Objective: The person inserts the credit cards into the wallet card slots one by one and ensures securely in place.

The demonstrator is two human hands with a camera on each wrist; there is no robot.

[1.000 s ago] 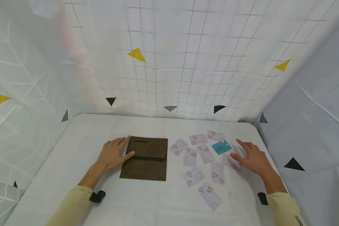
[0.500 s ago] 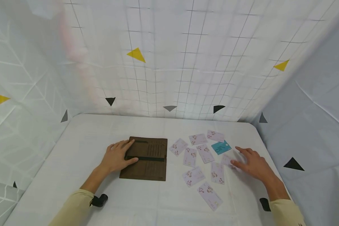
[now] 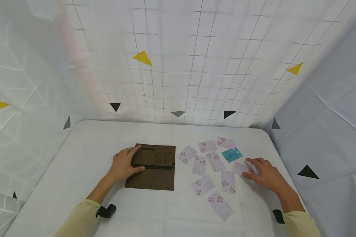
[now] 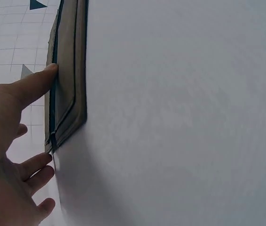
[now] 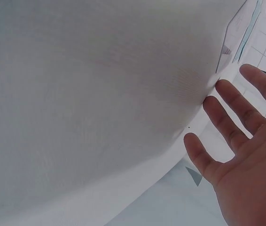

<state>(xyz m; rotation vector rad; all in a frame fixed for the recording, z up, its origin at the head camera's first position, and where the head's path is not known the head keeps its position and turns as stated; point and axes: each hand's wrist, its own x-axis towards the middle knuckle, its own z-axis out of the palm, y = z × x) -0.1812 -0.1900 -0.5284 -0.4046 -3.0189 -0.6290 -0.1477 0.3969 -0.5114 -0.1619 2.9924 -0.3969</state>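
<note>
A brown bifold wallet (image 3: pixel 158 179) lies spread flat on the white table, card slots facing up. My left hand (image 3: pixel 123 166) rests on its left edge, thumb near the dark central fold. The left wrist view shows the thumb on the wallet's edge (image 4: pixel 67 94) and the other fingers extended. At the right, my right hand (image 3: pixel 265 176) hovers with spread fingers at a pale pink printed card (image 3: pixel 240 168); its thumb overlaps that card's right end, and whether it touches is unclear. Just behind lies a teal VIP card (image 3: pixel 232 155).
Several more pale pink cards lie scattered between wallet and right hand, among them one near the front (image 3: pixel 220 206) and one at the back (image 3: pixel 207 146). One card (image 3: pixel 226 142) overlaps the teal card's edge. White patterned sheets (image 3: pixel 178 82) stand behind and beside the table.
My left hand has slid slightly right onto the wallet. My right hand has moved a little toward the near side, its fingers lower over the pale card. Wallet and cards stay put.
</note>
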